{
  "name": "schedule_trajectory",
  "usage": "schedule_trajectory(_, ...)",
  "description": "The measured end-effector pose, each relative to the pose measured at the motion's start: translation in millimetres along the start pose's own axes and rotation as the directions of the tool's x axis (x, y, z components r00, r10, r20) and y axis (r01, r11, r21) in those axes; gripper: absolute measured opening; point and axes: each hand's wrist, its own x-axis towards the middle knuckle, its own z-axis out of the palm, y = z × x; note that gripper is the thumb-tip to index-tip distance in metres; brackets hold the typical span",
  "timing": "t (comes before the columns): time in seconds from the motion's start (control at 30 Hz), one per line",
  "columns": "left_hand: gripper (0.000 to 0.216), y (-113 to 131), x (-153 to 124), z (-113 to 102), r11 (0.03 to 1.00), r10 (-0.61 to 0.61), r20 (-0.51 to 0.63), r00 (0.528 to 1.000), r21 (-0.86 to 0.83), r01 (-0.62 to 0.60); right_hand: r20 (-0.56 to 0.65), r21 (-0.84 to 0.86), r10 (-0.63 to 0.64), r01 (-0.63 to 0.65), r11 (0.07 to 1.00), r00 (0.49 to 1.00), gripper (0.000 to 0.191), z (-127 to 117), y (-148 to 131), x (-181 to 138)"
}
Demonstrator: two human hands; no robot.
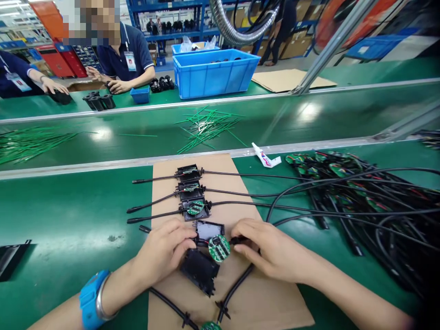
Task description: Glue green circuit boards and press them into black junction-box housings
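My left hand (164, 250) is closed on a black plastic housing (209, 230) lying on a brown cardboard sheet (261, 298). My right hand (266, 250) pinches the black cable (237, 286) at the housing's right side. A round green circuit board (219, 248) sits tilted between both hands at the housing's edge. A second black housing part (200, 271) lies just below my left fingers. Further up the cardboard lie three assembled housings with cables (190, 192), stacked in a column.
A tangled pile of black cables with green boards (354, 192) fills the right side. Green sticks (206, 126) are scattered on the conveyor belt beyond. A blue bin (215, 73) stands further back. Two other people work across the line at upper left. A black part (10, 259) lies at left edge.
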Motion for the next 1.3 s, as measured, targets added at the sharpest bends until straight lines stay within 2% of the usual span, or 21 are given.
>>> schedule_trajectory(0.1,0.016,-2,2,2,0.996,-0.024,0.038,0.999,0.091,0.02,-0.074,-0.097,0.02,-0.027,0.995,0.997,0.012,8,2,5)
schedule_trajectory(0.2,0.014,-6,-3,-5,0.991,-0.075,0.074,0.994,0.112,0.067,-0.143,-0.149,-0.061,0.039,0.988,0.988,0.015,17,0,16)
schedule_trajectory(0.4,0.014,-11,-20,-20,0.981,-0.126,0.001,0.992,0.149,0.124,-0.27,-0.217,-0.214,0.157,0.963,0.939,0.016,31,-3,34)
schedule_trajectory(0.57,0.012,-20,-29,-18,0.981,-0.123,0.009,0.992,0.152,0.12,-0.29,-0.24,-0.28,0.214,0.947,0.915,0.017,40,1,38)
schedule_trajectory(0.67,0.01,-24,-30,-22,0.964,-0.138,0.038,0.99,0.235,0.125,-0.292,-0.241,-0.293,0.226,0.944,0.91,0.016,42,3,43)
schedule_trajectory(0.77,0.012,-14,-32,-29,0.937,-0.161,0.057,0.985,0.323,0.134,-0.279,-0.27,-0.283,0.207,0.94,0.918,0.017,38,-1,40)
schedule_trajectory(0.83,0.019,1,-35,-34,0.958,-0.102,0.125,0.987,0.279,0.063,-0.289,-0.276,-0.277,0.198,0.941,0.916,0.02,32,-9,29)
schedule_trajectory(0.87,0.02,9,-38,-35,0.976,-0.055,0.207,0.977,0.217,0.009,-0.283,-0.262,-0.283,0.21,0.942,0.916,0.019,30,-14,20)
schedule_trajectory(0.93,0.015,24,-47,-36,0.994,0.033,0.404,0.914,0.081,-0.071,-0.194,-0.196,-0.3,0.262,0.945,0.934,0.011,27,-24,1)
schedule_trajectory(1.0,0.009,32,-56,-34,0.995,0.066,0.494,0.867,0.03,-0.092,-0.074,-0.139,-0.32,0.308,0.941,0.945,0.007,29,-32,-18)
schedule_trajectory(1.03,0.01,34,-60,-33,0.995,0.064,0.489,0.87,0.031,-0.09,-0.037,-0.128,-0.325,0.318,0.939,0.945,0.009,32,-34,-25)
schedule_trajectory(1.1,0.015,32,-66,-33,0.998,0.046,0.421,0.906,0.024,-0.062,-0.037,-0.124,-0.323,0.316,0.94,0.946,0.017,37,-36,-34)
schedule_trajectory(1.2,0.017,26,-62,-39,1.0,0.003,0.282,0.959,-0.001,-0.003,-0.106,-0.133,-0.274,0.26,0.956,0.956,0.016,47,-34,-36)
schedule_trajectory(1.3,0.017,20,-51,-46,1.0,-0.001,0.201,0.98,0.02,-0.003,-0.202,-0.224,-0.247,0.201,0.954,0.948,0.017,55,-32,-32)
